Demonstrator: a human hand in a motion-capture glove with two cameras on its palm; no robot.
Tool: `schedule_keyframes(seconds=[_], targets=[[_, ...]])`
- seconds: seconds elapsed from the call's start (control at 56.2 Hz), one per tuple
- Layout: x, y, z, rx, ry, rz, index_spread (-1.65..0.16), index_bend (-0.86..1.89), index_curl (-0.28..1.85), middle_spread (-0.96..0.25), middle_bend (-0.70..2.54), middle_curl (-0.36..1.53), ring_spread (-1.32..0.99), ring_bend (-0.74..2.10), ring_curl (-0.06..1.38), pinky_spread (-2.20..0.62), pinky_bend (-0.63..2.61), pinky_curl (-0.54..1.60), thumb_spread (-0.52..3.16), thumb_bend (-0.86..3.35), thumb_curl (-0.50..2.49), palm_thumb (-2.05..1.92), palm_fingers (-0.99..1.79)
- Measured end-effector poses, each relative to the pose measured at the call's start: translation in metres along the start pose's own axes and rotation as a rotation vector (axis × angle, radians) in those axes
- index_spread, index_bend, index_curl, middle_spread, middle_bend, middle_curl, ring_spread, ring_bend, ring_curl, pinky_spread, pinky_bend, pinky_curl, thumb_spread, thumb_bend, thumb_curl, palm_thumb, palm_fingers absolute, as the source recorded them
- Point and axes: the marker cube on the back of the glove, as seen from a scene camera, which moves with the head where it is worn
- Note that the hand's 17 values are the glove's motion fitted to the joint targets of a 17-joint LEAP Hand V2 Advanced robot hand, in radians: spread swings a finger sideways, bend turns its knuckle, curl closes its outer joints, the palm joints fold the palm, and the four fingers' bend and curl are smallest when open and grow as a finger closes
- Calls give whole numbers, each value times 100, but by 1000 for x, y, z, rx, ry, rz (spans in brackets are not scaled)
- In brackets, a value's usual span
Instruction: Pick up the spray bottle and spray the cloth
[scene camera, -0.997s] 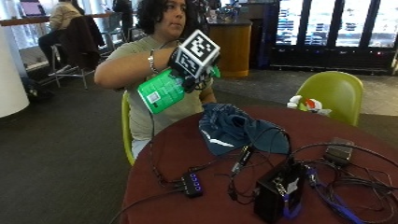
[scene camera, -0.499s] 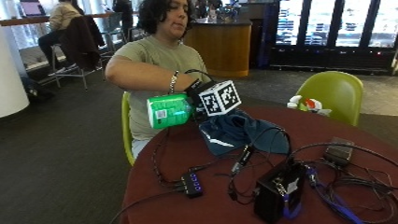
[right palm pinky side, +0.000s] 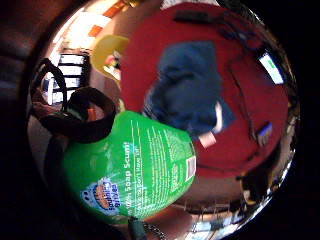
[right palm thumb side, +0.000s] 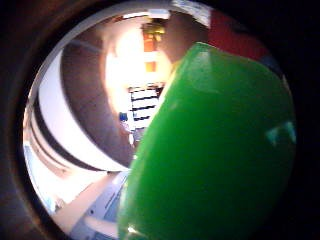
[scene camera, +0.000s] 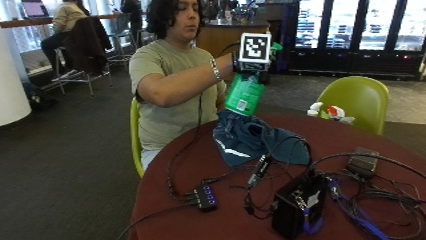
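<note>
room: café-type space, round dark-red table, glass-door fridges behind, lime-green chairs
right hand: black-gloved right hand raised over the near table edge, fingers wrapped round the neck of the bottle; trigger finger not visible, can't tell if it's on the trigger
bottle: green plastic spray bottle with printed label, in the air, base tipped down toward the cloth, clear of it; fills both palm views
nozzle: hidden behind the glove, direction can't be read
cloth: crumpled dark-blue cloth with a pale stripe, on the table right under the bottle, seen from the palm too
other hand: not in view
risk 1: spray misses the cloth if the nozzle points away or the bottle is held upended
risk 2: mist drifts onto the black box and cables just beside the cloth, electronics get wet
count: 1 spray bottle in hand, 1 cloth, 1 second spray bottle at the far table edge, untouched
</note>
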Motion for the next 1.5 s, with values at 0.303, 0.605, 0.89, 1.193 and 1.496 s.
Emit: schedule_keyframes(seconds=[0.303, 0.605, 0.89, 1.193, 1.496], targets=[[21, -123, 85, 301, -238, -270, -25, 19, 59, -17, 60, 54, -15, 59, 47, -14, 37, 41, 64, -2, 75, 102, 130], [52, -139, 111, 158, -216, -315, -25, 19, 60, -16, 59, 54, -14, 59, 47, -16, 39, 42, 62, -2, 77, 103, 130], [53, -167, 104, 361, -182, -313, -25, 20, 60, -17, 59, 54, -15, 60, 48, -18, 41, 42, 60, -3, 78, 102, 132], [58, -120, 82, 196, 12, -250, -26, 16, 57, -10, 55, 52, -9, 49, 45, 5, 15, 35, 83, -8, 68, 79, 85], [68, -1, 8, 229, 568, -147, -33, 10, 40, -2, 29, 41, -6, 38, 38, 21, 20, 34, 96, -6, 50, 56, 56]])
